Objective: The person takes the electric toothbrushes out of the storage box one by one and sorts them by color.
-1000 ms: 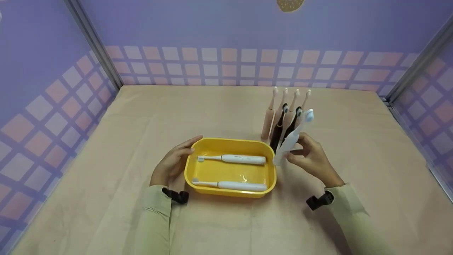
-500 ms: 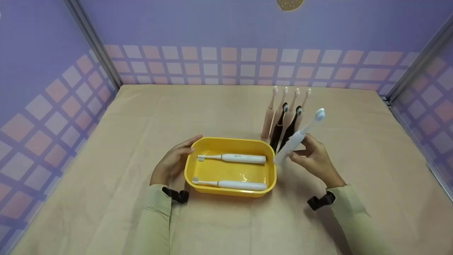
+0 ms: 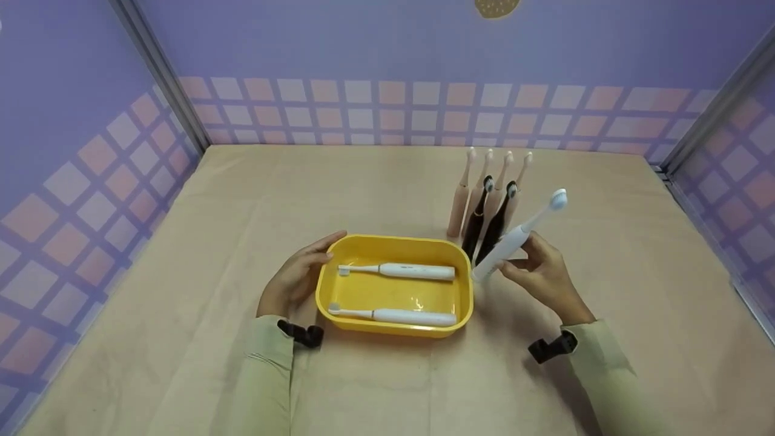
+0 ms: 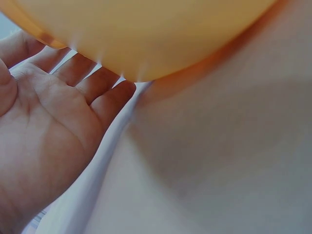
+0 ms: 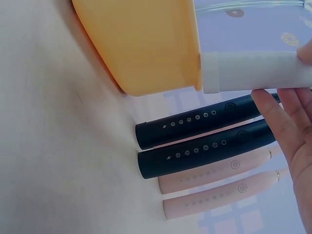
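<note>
In the head view, my left hand (image 3: 295,280) holds the left end of a yellow plastic basin (image 3: 395,331), its thumb at the rim and its fingers along the outer wall. Two white electric toothbrushes lie in the basin, one along the back (image 3: 418,272) and one along the front (image 3: 415,317). My right hand (image 3: 542,275) pinches a third white electric toothbrush (image 3: 507,248) by its handle, just beyond the basin's right end. That brush tilts, head up and to the right, its base close to the basin's rim. The right wrist view shows its plain handle (image 5: 253,71) between thumb and fingers.
Two black electric toothbrushes (image 3: 474,227) stand upright behind the basin's right corner. Several pink ones (image 3: 458,212) stand upright behind them. A beige cloth (image 3: 315,194) covers the table, with tiled-pattern walls (image 3: 375,112) around it.
My right hand has moved slightly right, and the white toothbrush in it leans further right, its head away from the black ones. My left hand and the basin stay practically still.
</note>
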`<state>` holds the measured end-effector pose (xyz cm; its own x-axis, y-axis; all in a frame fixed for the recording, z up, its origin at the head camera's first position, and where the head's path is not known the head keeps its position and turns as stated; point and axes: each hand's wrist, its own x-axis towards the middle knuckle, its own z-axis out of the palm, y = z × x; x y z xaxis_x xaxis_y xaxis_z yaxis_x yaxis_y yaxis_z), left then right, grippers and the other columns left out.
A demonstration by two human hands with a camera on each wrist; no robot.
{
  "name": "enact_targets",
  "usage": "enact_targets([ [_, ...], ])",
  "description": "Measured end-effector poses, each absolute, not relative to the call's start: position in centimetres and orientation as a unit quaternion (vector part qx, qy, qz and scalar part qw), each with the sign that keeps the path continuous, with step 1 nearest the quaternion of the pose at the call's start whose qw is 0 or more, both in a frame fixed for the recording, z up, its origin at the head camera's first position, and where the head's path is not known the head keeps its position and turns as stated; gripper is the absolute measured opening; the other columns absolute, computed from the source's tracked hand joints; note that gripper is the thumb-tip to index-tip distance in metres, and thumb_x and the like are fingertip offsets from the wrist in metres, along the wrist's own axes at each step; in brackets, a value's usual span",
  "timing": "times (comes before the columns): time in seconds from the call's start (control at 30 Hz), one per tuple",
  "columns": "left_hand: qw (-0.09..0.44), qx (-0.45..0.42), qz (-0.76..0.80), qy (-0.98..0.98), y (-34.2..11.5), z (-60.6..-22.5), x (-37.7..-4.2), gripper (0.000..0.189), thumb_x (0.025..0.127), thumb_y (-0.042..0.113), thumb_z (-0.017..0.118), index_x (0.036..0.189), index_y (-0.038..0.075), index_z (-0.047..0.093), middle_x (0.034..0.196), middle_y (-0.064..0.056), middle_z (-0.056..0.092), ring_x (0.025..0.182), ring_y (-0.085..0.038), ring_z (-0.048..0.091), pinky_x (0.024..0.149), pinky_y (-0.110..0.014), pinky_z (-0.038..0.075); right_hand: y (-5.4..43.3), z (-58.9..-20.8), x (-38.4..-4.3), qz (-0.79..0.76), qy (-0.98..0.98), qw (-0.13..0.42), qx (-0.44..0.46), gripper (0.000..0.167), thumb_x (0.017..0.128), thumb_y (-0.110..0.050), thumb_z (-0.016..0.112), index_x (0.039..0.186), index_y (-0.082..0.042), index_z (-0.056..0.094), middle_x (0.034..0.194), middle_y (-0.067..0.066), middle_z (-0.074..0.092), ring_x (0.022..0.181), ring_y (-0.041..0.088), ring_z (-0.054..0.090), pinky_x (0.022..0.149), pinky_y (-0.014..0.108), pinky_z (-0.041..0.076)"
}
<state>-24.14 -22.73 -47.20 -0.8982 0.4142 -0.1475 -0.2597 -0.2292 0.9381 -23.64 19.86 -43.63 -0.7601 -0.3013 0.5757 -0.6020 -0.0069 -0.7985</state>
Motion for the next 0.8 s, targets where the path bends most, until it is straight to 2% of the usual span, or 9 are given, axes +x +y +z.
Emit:
enact_targets([
  [0.3, 0.216, 0.068, 0.782, 0.581, -22.9, -47.4, -24.2, 0.054, 0.1, 0.006, 0.038, 0.153, 0.015, 0.029, 0.154, -0.009, 0.033, 0.136, -0.025, 0.041, 0.109, -0.035, 0.04, 20.3, -44.3, -23.6, 0.625, -0.713, 0.111, 0.297, 0.04, 0.076, 0.022, 0.064, 0.113, 0.024, 0.048, 0.107, -0.003, 0.063, 0.105, 0.007, 0.064, 0.077, 0.023, 0.057],
  [0.43, 0.216, 0.076, 0.775, 0.59, -23.0, -47.2, -24.2, 0.054, 0.1, 0.006, 0.038, 0.153, 0.015, 0.028, 0.153, -0.011, 0.034, 0.136, -0.027, 0.041, 0.108, -0.035, 0.042, 20.4, -44.8, -23.5, 0.604, -0.739, 0.083, 0.287, 0.04, 0.08, 0.015, 0.066, 0.118, 0.018, 0.052, 0.109, 0.011, 0.063, 0.106, 0.009, 0.064, 0.079, 0.025, 0.057],
  [0.53, 0.216, 0.077, 0.771, 0.594, -23.0, -47.2, -24.2, 0.054, 0.1, 0.006, 0.038, 0.153, 0.015, 0.028, 0.153, -0.012, 0.035, 0.136, -0.028, 0.041, 0.107, -0.035, 0.042, 20.5, -45.1, -23.6, 0.585, -0.759, 0.059, 0.28, 0.037, 0.083, 0.008, 0.067, 0.118, 0.011, 0.056, 0.11, 0.014, 0.062, 0.104, 0.008, 0.062, 0.081, 0.026, 0.057],
  [0.7, 0.218, 0.077, 0.771, 0.593, -23.0, -47.2, -24.2, 0.055, 0.1, 0.006, 0.038, 0.153, 0.015, 0.027, 0.155, -0.01, 0.032, 0.136, -0.026, 0.041, 0.109, -0.035, 0.04, 20.5, -45.7, -23.8, 0.558, -0.788, 0.037, 0.258, 0.033, 0.083, 0.003, 0.069, 0.116, 0.002, 0.06, 0.109, -0.001, 0.062, 0.104, 0.008, 0.06, 0.084, 0.026, 0.056],
  [0.8, 0.218, 0.072, 0.774, 0.591, -22.9, -47.2, -24.2, 0.054, 0.1, 0.007, 0.039, 0.153, 0.016, 0.029, 0.155, -0.009, 0.033, 0.136, -0.025, 0.041, 0.11, -0.035, 0.039, 20.5, -45.9, -23.9, 0.547, -0.798, 0.033, 0.249, 0.033, 0.083, 0.003, 0.069, 0.115, 0.001, 0.06, 0.11, -0.001, 0.062, 0.105, 0.009, 0.059, 0.084, 0.026, 0.056],
])
